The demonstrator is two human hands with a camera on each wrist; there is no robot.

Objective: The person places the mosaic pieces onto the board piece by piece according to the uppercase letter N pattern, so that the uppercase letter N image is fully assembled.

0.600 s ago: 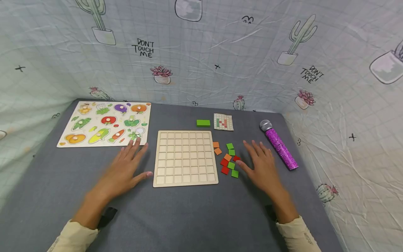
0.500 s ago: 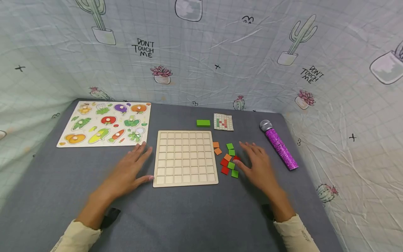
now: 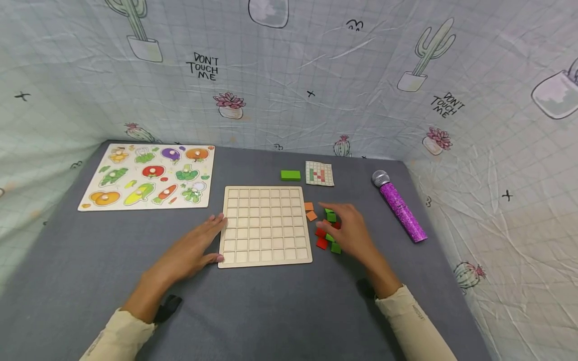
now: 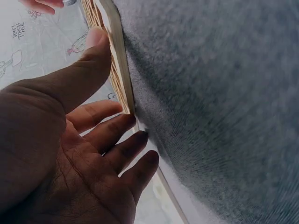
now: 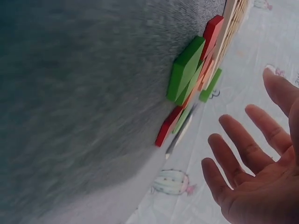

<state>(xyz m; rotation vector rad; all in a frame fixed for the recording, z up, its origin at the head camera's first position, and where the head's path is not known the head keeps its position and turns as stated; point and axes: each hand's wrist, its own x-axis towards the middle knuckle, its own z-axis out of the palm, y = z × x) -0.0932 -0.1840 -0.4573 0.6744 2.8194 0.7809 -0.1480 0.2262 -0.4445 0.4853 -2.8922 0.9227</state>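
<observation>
A square wooden grid board (image 3: 266, 233) lies in the middle of the table. My left hand (image 3: 194, 248) rests at its left side, fingers loosely extended, thumb touching the near left corner; in the left wrist view the thumb lies along the board's edge (image 4: 122, 60). Over a scatter of small square tiles right of the board hovers my right hand (image 3: 349, 233), fingers relaxed and holding nothing. Red tiles (image 3: 321, 243), green tiles (image 5: 187, 67) and orange tiles (image 3: 311, 215) make up the scatter, partly hidden by that hand in the head view.
Behind the board are a green block (image 3: 290, 175) and a paper card (image 3: 319, 173) with a coloured grid pattern. A vegetable puzzle board (image 3: 134, 170) lies at the back left. On the right is a glittery pink microphone (image 3: 403, 211). Printed cloth (image 3: 271, 75) hangs behind the table.
My left hand has moved right and back toward me, onto the grid board's left edge. My right hand has moved left over the tiles, its fingers drawing closer together.
</observation>
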